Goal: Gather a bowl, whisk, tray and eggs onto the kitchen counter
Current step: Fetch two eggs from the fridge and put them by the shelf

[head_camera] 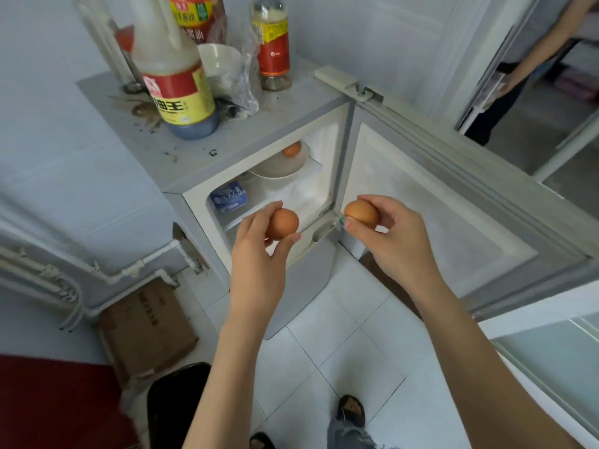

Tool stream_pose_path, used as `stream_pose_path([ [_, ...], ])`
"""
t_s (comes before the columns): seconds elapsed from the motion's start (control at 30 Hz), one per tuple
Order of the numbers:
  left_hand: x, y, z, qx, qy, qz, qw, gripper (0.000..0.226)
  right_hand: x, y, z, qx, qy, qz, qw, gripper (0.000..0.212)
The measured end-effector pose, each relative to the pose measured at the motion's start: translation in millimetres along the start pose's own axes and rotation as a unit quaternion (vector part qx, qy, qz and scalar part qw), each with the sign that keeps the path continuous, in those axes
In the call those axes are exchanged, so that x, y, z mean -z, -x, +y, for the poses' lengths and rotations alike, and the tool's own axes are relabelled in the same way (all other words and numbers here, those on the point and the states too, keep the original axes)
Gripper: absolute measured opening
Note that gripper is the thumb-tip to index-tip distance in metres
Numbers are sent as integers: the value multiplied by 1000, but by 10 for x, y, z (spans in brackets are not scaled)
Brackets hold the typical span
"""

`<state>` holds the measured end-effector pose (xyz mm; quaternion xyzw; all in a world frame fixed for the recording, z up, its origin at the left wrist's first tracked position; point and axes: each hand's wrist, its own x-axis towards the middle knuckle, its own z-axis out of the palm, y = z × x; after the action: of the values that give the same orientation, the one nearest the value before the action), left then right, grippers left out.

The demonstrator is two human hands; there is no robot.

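**An egg in each hand at the open fridge**

The small fridge stands with its door swung wide to the right. On the upper shelf, toward the back, sits a pale bowl with a third egg in it, brown like the others. A blue packet lies at the shelf's front left corner.

The person stands right before the opening. The left hand holds the left egg between thumb and curled fingertips, just in front of the shelf's front edge. The right hand pinches the right egg the same way, in front of the door's hinge side. The two eggs are level with each other and apart, both held in the air.

The fridge top is stained and spotted. A big sauce bottle with a red and yellow label stands near its front left. A smaller bottle stands at the back right corner, and a third bottle at the back. Between them sit a white cup and a crumpled clear bag.

The floor is white tile. A flattened cardboard box leans by the fridge's left side, below wall pipes, and a black bin stands in front of it. A second person stands in the doorway at the far right.
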<state>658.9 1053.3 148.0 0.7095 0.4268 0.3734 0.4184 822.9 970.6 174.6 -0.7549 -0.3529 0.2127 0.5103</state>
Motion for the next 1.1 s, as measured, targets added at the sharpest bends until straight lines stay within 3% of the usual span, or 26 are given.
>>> stream_pose_path([
  [0.27,333,324,223,-19,-36,53,998,42,-7,203,-229,44,-54,-59,996,41],
  [0.57,274,886,485,15,-87,211,974,44,114,183,-328,133,-93,-211,964,39],
  [0.83,323,1837,756,80,-122,371,917,46,-54,605,-453,197,-103,-369,902,37],
  [1.1,584,3180,1066,146,-170,513,829,48,-226,1719,-772,262,-121,-505,813,38],
])
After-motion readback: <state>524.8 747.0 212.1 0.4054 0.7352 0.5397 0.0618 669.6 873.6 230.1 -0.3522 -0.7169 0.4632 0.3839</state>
